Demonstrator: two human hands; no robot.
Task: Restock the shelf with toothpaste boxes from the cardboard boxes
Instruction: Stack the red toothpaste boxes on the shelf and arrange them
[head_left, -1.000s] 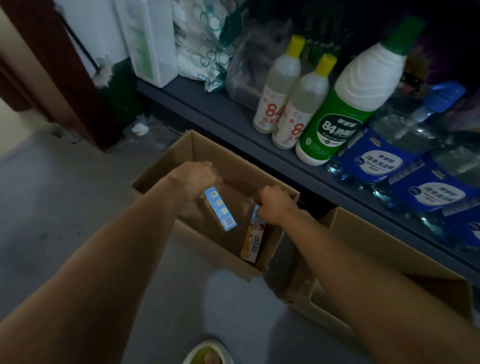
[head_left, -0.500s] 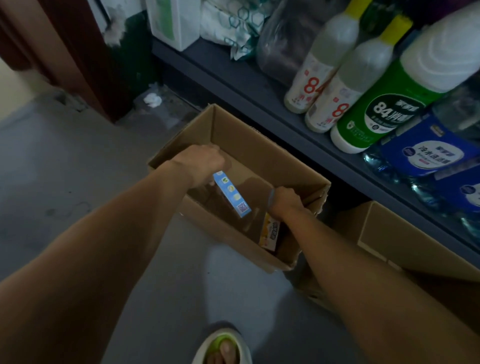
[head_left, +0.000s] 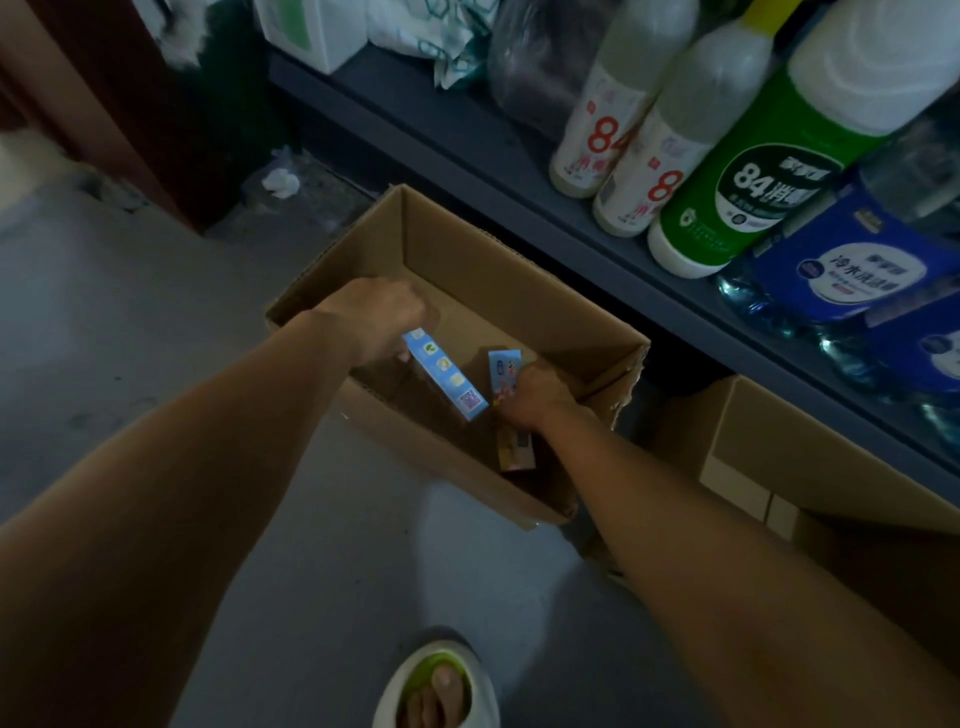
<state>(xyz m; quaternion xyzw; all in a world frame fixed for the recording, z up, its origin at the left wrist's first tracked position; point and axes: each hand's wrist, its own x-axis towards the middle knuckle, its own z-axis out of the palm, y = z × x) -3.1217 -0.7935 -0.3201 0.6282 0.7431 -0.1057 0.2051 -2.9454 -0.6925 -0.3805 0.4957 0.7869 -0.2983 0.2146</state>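
Head view, lowest edge of the frame: your foot in a pale sandal stands on the grey floor. Above it your two bare forearms reach up the picture into an open cardboard box at centre frame. Your left hand is at the box's left wall, fingers curled round the top end of a light blue toothpaste box that slants down to the right inside the carton. Your right hand is just right of it, fingers closed on another toothpaste box with an orange and blue print; its upper end shows above the knuckles and its lower end sticks out below the wrist. The two toothpaste boxes sit near each other and do not touch. A second cardboard box sits at right of frame, partly under the shelf, which runs from upper centre down to the right edge. On the shelf stand two white bottles with red "84" lettering, touching each other, then a bigger green-and-white bottle just beside them, then clear bottles with blue labels at far right. At the shelf's upper left lie a white carton and a patterned plastic pack. A crumpled white scrap lies on the floor by the dark wall, upper left.
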